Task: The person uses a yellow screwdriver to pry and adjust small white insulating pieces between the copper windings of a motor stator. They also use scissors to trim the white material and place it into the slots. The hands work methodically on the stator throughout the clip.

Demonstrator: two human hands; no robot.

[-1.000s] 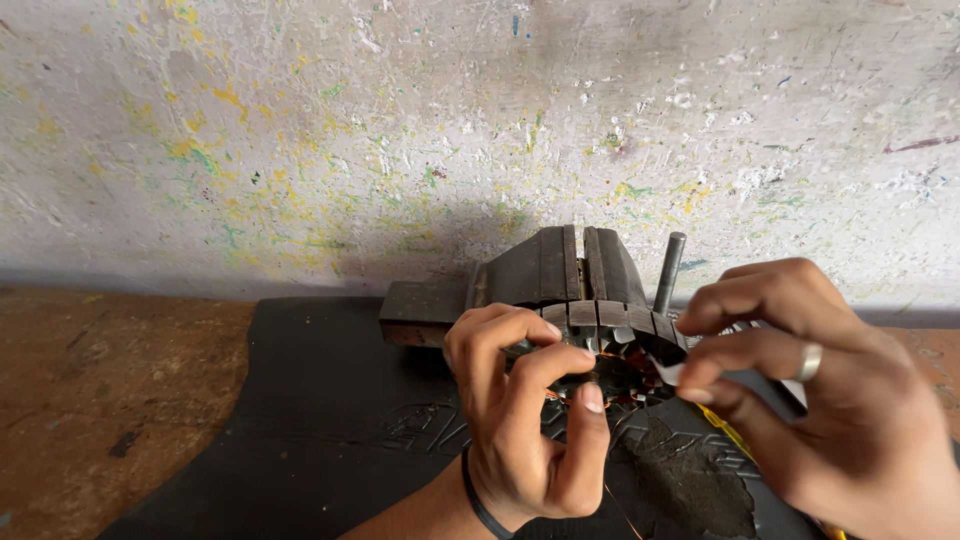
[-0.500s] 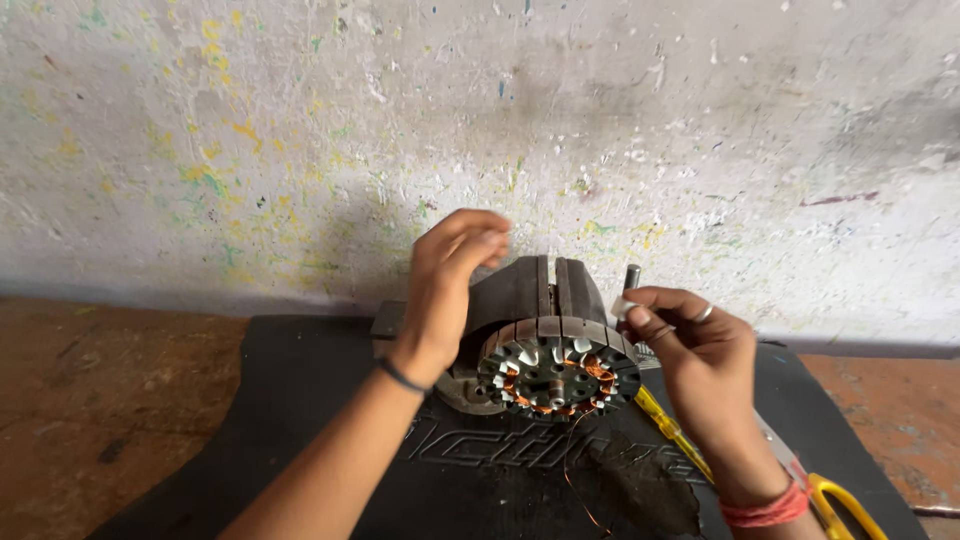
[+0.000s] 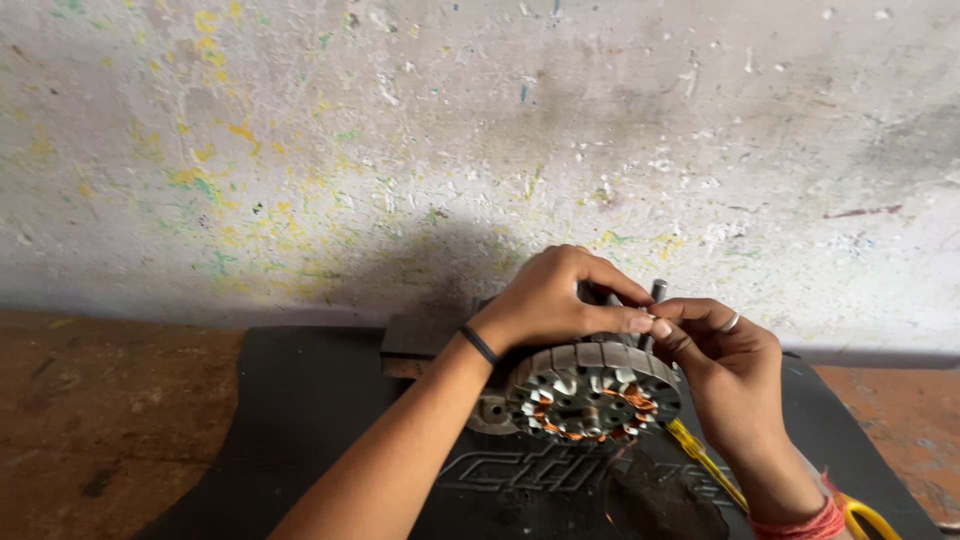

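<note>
Fingers of left hand (image 3: 545,300) and right hand (image 3: 725,365) pinch together, tips touching, above the motor stator (image 3: 592,390) on black mat (image 3: 300,420); anything held is too small to tell.

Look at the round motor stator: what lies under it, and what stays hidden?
Under the stator lies a black rubber mat and a yellow-handled tool. The left hand and right hand cover its rear top edge.

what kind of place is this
Likely a small motor repair workshop: both hands, left and right, work at a copper-wound stator on a black mat, before a paint-flecked wall.
</note>
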